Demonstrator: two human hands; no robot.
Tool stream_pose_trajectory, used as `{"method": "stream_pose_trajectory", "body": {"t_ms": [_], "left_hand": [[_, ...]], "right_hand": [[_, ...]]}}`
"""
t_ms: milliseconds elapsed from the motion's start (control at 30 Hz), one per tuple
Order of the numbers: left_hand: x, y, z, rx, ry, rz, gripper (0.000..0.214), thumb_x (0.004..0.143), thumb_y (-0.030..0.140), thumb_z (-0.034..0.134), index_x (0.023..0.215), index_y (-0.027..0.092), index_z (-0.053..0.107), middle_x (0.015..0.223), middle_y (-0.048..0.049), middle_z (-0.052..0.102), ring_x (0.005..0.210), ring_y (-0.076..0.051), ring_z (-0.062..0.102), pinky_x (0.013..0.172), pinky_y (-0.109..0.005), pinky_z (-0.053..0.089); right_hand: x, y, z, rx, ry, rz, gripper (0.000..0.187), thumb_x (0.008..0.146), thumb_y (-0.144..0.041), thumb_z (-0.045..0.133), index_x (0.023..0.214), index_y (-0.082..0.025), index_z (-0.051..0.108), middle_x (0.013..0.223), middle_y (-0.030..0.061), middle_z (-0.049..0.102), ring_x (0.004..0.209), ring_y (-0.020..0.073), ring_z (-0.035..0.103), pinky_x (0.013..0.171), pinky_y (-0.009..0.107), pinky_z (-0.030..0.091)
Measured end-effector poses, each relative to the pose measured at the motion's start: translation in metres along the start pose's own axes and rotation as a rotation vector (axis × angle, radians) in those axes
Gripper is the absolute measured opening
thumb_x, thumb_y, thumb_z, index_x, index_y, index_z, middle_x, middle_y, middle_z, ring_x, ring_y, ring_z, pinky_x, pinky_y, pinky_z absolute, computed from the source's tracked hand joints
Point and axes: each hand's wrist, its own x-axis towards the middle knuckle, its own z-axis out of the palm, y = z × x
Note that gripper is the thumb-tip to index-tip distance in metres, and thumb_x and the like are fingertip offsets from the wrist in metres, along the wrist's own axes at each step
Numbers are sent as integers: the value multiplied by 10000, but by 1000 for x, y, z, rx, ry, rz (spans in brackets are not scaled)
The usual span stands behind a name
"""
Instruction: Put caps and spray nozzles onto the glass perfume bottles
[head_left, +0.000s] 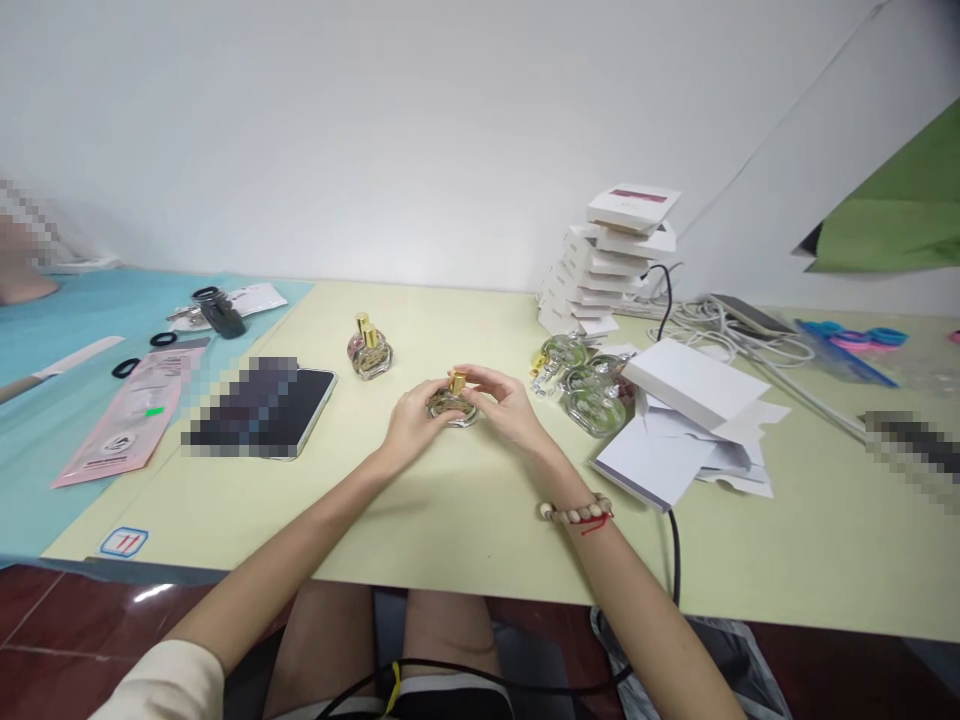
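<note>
A round glass perfume bottle (452, 413) with a gold top (457, 382) stands upright on the table, between my hands. My left hand (416, 422) is closed around the left side of its body. The fingers of my right hand (506, 405) curl around the gold top and the bottle's right side. Behind and to the left stand two similar perfume bottles (371, 358) with gold tops, close together. On the right, beyond my right hand, lie several glass bottles (595, 398) with a greenish look; a gold piece shows among them.
A stack of white boxes (607, 265) leans near the wall. Flat white cartons (694, 395) are piled on the right, with tangled cables (720, 330) behind. To the left are a phone (307, 405), a pink packet (131, 415) and a dark jar (219, 312). A black cable (676, 560) crosses the table's front edge.
</note>
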Motion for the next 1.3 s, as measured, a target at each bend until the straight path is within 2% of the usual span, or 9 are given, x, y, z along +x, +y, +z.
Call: {"method": "stream_pose_trajectory", "body": {"t_ms": [133,300,433,533,633,800,900,1000,1300], "left_hand": [[3,-6,-3,119,77,25,399,726,371,616,1090,221,546,1051,-17,587,955,-152,532,806,-276,415],[7,-18,-21,418,340,-8,361,682,361,658,1000,205,589,984,-38,585,940,-199,485,827,-346,361],[8,-28,-40,590,542,-92,349,641,362,686,953,223,616,1089,-72,520,1045,-267,403,843,-405,307],[9,-30,-49,633,618,-162,394,619,373,695,977,235,604,1140,-82,456,1090,-286,362,871,-421,292],[13,-33,-54,609,665,-202,650,595,396,702,1176,225,466,1222,-97,385,1154,-272,334,936,-419,278],[22,-55,-62,431,535,-223,1024,565,513,693,1360,166,148,1347,-168,293,1256,-273,279,1010,-438,239],[26,-71,-65,359,421,-219,981,564,536,685,1342,176,206,1289,-150,393,1174,-255,403,978,-418,308],[27,-78,-65,396,433,-215,918,550,542,690,1300,199,288,1249,-131,434,1136,-262,436,948,-435,334],[24,-62,-61,581,452,-287,870,608,571,634,1327,213,299,1220,-144,424,1136,-314,393,926,-492,286]], "right_hand": [[-1,3,3,-20,-39,-17,434,752,-269,600,1181,-244,538,1179,69,552,1057,193,531,884,347,441],[-2,8,0,-165,286,-8,232,771,-267,533,955,-186,649,1036,80,595,883,162,584,740,288,473],[0,7,-9,-191,498,-3,184,752,-237,503,803,-163,664,911,74,610,844,158,570,685,262,460],[1,8,-13,-198,571,29,187,732,-229,497,780,-155,662,870,74,617,797,157,569,646,255,448],[0,9,-13,-195,573,50,198,725,-218,490,789,-153,666,869,73,623,791,160,573,640,256,440],[-1,11,-12,-194,546,70,204,716,-203,491,788,-160,677,875,65,627,785,159,578,660,267,437],[0,11,-11,-202,523,88,203,709,-201,496,784,-162,681,875,65,625,786,160,574,665,272,437],[0,11,-11,-215,510,98,210,707,-191,488,784,-160,681,865,65,622,790,160,570,663,269,437],[-6,8,-8,-579,397,12,253,747,-170,432,820,-193,673,893,61,577,767,156,542,662,282,437]]}}
